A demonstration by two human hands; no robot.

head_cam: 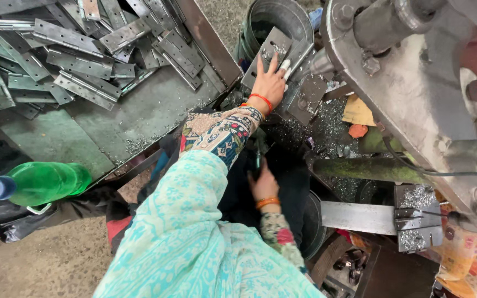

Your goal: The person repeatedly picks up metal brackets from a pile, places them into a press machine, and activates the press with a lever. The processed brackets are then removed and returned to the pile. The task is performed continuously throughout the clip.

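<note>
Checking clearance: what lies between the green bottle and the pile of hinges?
In the head view, only bare grey tray surface with scattered metal shavings separates the green bottle from the pile of hinges.

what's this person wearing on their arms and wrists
Both arms have long sleeves of a busy floral print in cream, red, teal and dark tones. The left hand has a red-orange bangle or thread at the wrist; the right hand has an orange bangle. A pale turquoise patterned shawl drapes over the shoulders.

Grey metal hinges (78,60), green bottle (42,182) with blue cap, turquoise floral shawl (189,243).
</note>
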